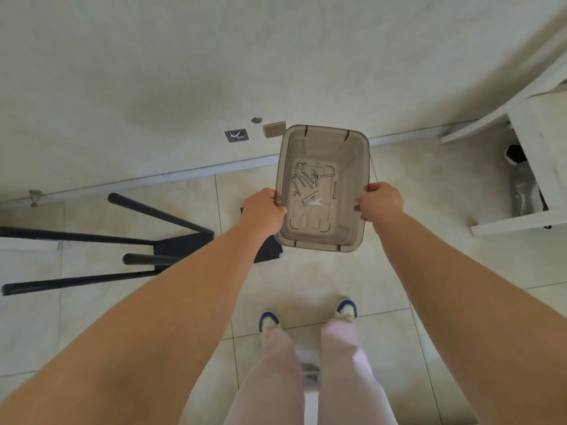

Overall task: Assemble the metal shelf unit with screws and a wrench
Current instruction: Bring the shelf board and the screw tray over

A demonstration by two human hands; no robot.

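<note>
Gripping the bin (356, 167) rim, left hand (265, 211) and right hand (382, 200) clamp fingers either side — screws (303, 179) and wrench (313, 204) loose between them, shelf frame (138, 243) unassembled.

both bare arms reach forward, left grip (266, 210) and right grip (380, 202) curled closed, facing each other.

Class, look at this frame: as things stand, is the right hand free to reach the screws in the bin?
Probably not yet. The right hand grips the plastic bin's rim, as does the left hand. The screws lie uncovered on the bottom, so letting go would open the way.
</note>
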